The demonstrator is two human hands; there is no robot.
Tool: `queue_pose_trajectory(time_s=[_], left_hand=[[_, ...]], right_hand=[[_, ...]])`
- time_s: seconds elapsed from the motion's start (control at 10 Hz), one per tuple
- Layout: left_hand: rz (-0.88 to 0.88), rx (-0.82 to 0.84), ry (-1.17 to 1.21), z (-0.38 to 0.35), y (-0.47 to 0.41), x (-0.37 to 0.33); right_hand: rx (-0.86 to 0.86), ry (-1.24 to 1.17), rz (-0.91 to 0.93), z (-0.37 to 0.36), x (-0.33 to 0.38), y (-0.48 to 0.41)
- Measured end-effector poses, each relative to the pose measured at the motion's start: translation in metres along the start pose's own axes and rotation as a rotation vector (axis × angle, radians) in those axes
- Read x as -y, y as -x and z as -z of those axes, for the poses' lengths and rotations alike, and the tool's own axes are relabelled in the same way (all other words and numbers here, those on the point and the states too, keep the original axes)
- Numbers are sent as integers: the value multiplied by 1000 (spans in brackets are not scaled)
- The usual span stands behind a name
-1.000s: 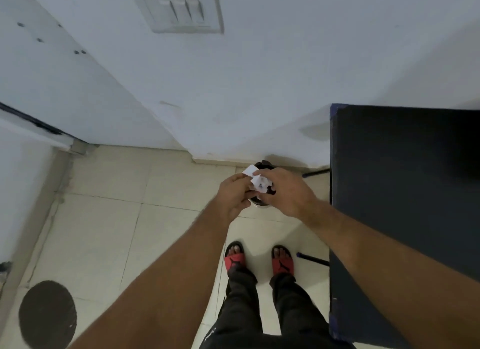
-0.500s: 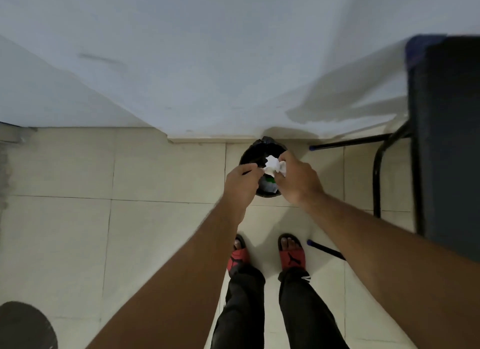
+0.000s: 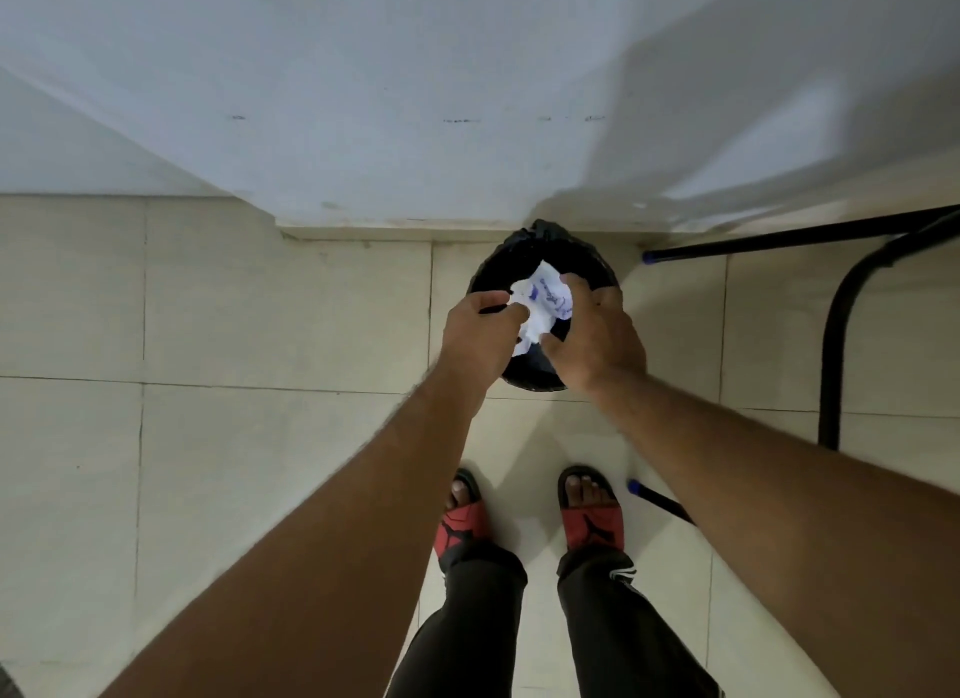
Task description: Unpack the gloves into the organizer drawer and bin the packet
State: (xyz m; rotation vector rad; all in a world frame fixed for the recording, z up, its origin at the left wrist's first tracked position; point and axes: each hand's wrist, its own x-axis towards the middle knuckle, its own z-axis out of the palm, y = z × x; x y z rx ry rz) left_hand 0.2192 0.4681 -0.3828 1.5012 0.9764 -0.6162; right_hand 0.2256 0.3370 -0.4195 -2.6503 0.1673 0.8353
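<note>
- Crumpled white packet (image 3: 543, 307) with blue print, pinched between both hands right over the bin's mouth, not yet dropped in.
- Left hand (image 3: 480, 333) gripping the packet's left edge, fingertips curled in tight on the paper.
- Right hand (image 3: 595, 336) clamped on the packet's right side, thumb underneath and fingers wrapped over the top.
- Small round bin (image 3: 540, 377) lined with a black bag, parked on the floor hard up against the foot of the wall, the knot of the liner poking up at the far rim.
- Inside of the bin too dark to make out, so can't tell what's in there.
- Pale tiled floor (image 3: 260, 437) all around, grout lines running across; bin sitting roughly mid-way along the wall edge.
- White wall (image 3: 363, 99) filling the top half, a few faint scuff marks on it.
- Black metal table frame (image 3: 836, 333) off to the right, curved leg coming down near the right edge of the floor, blue caps on the bar ends.
- Red and black slides (image 3: 592, 520) and dark trousers straight below, toes pointing at the bin, standing just short of it.
- No gloves or organizer drawer visible from this angle.
</note>
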Motion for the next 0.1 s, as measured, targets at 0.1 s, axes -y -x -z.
queue_pose_trajectory(time_s=[0.1], left_hand=[[-5,-22,-33,0,6,2]], right_hand=[[15,80,13,3,0,9]])
